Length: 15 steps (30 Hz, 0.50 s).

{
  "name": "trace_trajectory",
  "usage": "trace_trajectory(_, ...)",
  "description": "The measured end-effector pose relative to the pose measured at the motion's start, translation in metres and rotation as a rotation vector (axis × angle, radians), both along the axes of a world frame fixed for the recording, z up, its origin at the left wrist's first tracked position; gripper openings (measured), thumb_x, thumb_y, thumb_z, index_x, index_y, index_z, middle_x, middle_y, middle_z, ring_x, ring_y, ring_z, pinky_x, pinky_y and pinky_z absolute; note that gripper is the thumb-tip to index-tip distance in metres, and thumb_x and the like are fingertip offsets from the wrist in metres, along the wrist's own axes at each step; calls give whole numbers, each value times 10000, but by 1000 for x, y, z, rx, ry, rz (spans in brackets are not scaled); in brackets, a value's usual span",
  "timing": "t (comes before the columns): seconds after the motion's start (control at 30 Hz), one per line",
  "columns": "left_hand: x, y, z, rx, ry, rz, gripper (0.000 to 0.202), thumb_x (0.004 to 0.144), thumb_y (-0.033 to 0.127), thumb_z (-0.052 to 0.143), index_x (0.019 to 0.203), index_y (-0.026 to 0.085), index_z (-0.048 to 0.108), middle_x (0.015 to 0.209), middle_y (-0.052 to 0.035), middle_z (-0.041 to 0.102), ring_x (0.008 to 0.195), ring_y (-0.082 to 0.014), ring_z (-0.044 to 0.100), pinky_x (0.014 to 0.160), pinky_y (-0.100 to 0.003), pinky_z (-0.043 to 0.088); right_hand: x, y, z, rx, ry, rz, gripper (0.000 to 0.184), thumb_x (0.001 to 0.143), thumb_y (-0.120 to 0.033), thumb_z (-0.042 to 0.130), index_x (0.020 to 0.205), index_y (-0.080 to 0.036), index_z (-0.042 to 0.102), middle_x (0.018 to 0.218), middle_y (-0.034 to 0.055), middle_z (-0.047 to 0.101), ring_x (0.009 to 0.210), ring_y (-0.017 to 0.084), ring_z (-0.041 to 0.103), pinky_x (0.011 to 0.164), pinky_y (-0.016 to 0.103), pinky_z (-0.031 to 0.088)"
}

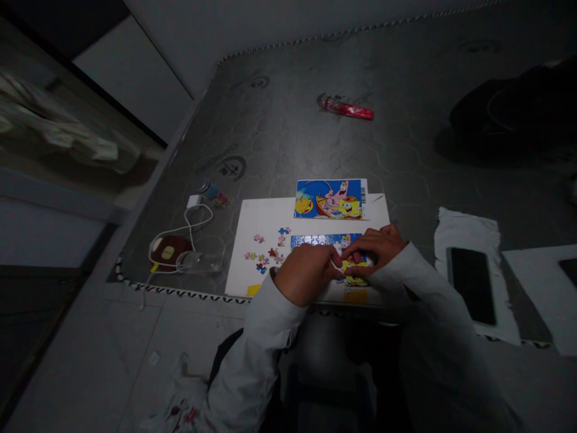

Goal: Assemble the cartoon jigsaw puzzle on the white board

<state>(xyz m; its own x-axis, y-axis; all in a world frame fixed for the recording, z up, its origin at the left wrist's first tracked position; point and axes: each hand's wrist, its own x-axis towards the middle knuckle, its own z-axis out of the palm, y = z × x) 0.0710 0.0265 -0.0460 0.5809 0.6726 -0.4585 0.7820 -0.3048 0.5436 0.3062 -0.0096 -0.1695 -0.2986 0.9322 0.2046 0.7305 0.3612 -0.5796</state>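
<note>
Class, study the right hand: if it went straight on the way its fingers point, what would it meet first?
Most likely the left hand, just ahead of the right hand over the partly assembled jigsaw puzzle; whether they already touch is unclear.

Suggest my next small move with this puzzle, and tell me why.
Probably press gently with your left hand and right hand, since both are close together over the joined puzzle section; the loose pieces lie apart toward the left of the white board, so they could wait.
</note>
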Motion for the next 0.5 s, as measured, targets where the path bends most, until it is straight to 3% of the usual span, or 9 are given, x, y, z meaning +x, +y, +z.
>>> trace_trajectory(0.27, 4, -4, 1, -9, 49, 57, 206, 974, 220, 906, 1156, 209, 811, 1046, -54, 904, 1043, -288, 856, 976, -395, 595, -1, -1, 5, -70, -115, -4, 280, 788, -523, 992, 962, -353, 854, 749, -48, 758, 828, 207, 648, 906, 430, 294)
trace_trajectory(0.5, 7, -6, 4, 10, 81, 123, 238, 924, 206, 948, 1119, 208, 812, 983, -41, 894, 1004, -288, 850, 942, -379, 578, 0, 1, 7, -59, -110, 35, 256, 829, -532, 953, 989, -355, 860, 745, -38, 760, 783, 207, 628, 871, 415, 283)
